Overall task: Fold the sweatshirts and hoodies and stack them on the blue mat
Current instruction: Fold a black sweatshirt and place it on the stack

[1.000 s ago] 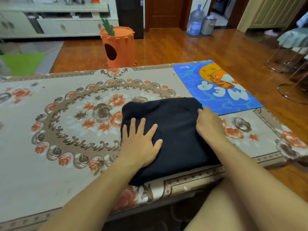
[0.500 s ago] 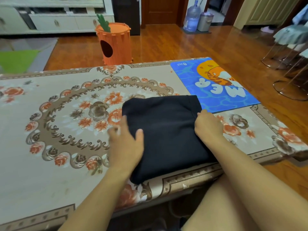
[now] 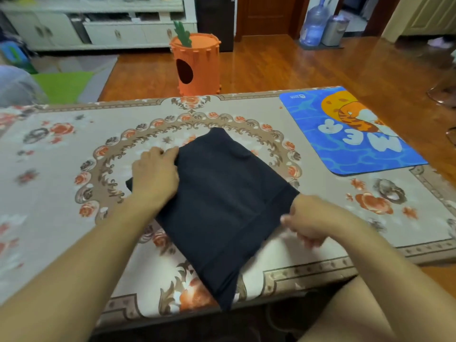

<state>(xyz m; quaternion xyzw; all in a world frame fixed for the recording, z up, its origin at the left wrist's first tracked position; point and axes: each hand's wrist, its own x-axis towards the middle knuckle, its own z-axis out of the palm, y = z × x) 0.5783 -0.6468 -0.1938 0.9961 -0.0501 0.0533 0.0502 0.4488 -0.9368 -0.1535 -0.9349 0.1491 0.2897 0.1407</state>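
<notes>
A folded dark navy sweatshirt point(image 3: 222, 206) lies turned like a diamond on the floral table, one corner hanging over the near edge. My left hand point(image 3: 154, 174) grips its left edge with fingers curled under the cloth. At its right corner my right hand point(image 3: 311, 219) pinches the fabric, blurred by motion. The blue mat point(image 3: 345, 154) with an orange cartoon print lies at the table's far right, apart from the sweatshirt and with nothing on it.
The table point(image 3: 61, 169) has a floral cover and its near edge runs close to my legs. An orange carrot-shaped bin point(image 3: 197, 67) stands on the wood floor beyond the table. A water jug point(image 3: 313, 25) and a metal bin point(image 3: 334, 30) are by the far door.
Both hands went from lying on the sweatshirt to gripping its edges. The sweatshirt has turned and its left side is lifted. The camera view has shifted toward the right.
</notes>
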